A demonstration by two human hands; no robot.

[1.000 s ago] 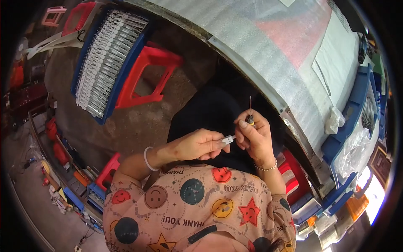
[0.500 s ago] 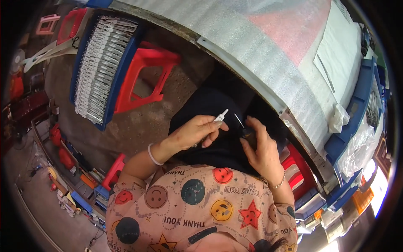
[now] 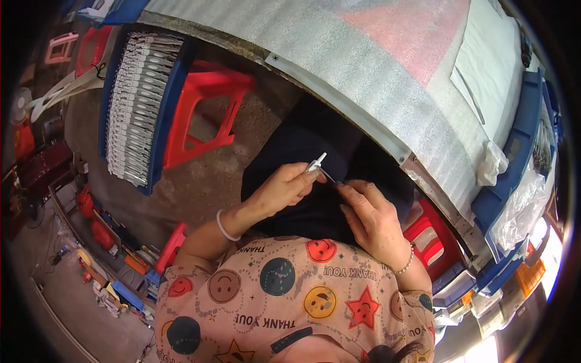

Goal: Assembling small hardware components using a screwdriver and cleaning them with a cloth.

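Over my dark-trousered lap, my left hand [image 3: 282,192] pinches a small white plastic piece [image 3: 316,163] between thumb and fingers, its narrow tip pointing up and away. My right hand [image 3: 376,219] is closed round a thin-shafted screwdriver [image 3: 327,176], with the dark handle mostly hidden in my fingers. The metal shaft reaches toward the white piece and its end meets or lies just beside it; my left fingertips partly cover that spot. At left, a blue tray [image 3: 158,130] holds tight rows of white and metal parts [image 3: 138,106].
The tray rests on a red plastic stool [image 3: 181,130]. Ahead, a workbench [image 3: 290,39] covered in foam sheet has a metal-edged front [image 3: 345,109] close to my knees. Crumpled clear plastic [image 3: 517,206] and blue bins [image 3: 502,181] stand at right. Another red stool [image 3: 431,233] is beside me.
My right hand has brought the screwdriver left, from apart to up against the white piece. My left hand has shifted only slightly. The whole view has turned a little.
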